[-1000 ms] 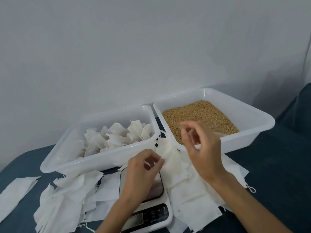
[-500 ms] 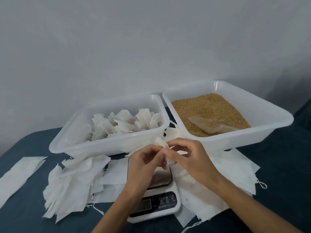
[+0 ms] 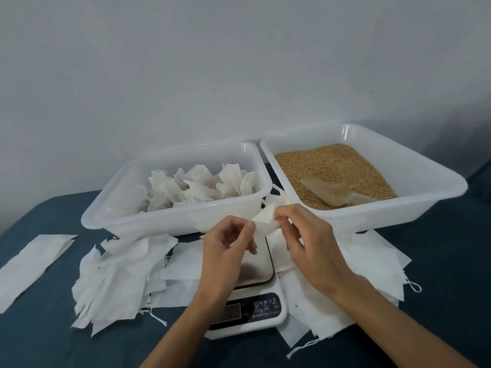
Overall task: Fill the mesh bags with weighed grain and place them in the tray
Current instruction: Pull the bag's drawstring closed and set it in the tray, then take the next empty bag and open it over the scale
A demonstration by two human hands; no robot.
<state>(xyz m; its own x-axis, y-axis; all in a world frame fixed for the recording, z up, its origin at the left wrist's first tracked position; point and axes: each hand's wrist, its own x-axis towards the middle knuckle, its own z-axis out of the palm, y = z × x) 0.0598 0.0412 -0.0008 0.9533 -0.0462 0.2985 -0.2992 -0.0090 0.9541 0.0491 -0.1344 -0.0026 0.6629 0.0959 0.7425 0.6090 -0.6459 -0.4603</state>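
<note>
Both of my hands pinch one small white mesh bag point(image 3: 265, 221) above the digital scale point(image 3: 255, 296). My left hand point(image 3: 228, 251) grips its left edge and my right hand point(image 3: 310, 245) its right edge. Behind on the left, a white tray point(image 3: 127, 219) holds several filled, gathered bags point(image 3: 202, 187). The white tray on the right point(image 3: 425, 203) is full of brown grain point(image 3: 326, 168), with a clear scoop point(image 3: 334, 193) lying in it. Whether the held bag has grain in it I cannot tell.
Flat empty bags lie in a heap left of the scale point(image 3: 119, 277) and in another on its right point(image 3: 366, 274). One long white sheet point(image 3: 34, 264) lies at the far left on the dark blue table. A grey wall stands close behind the trays.
My right hand came down from over the grain tray to join the left on the bag. Both hands now hold it a little apart. The camera view shifted left.
</note>
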